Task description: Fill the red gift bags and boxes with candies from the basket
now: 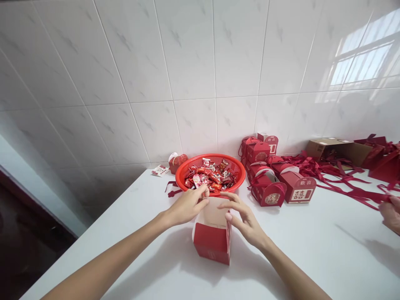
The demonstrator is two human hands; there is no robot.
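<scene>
A red gift box (210, 243) with a pale inside stands open-topped on the white table, right in front of me. My left hand (189, 204) is at its far left corner, fingers curled and thumb against the raised back flap. At the right side is my right hand (245, 218). Its fingers are bent and spread over the opening, with the thumb at the top edge of the right panel. Just behind the box sits a red plastic basket (179, 177) of wrapped candies (215, 177). The box's bottom inside is mostly hidden from me.
Several folded red gift boxes (259, 154) cluster right of the basket. Beyond them lie tangled red ribbons (339, 183) and a cardboard carton (328, 146). Another person's hand (390, 214) holds ribbon at the right edge. A card (160, 170) lies near the tiled wall (193, 75).
</scene>
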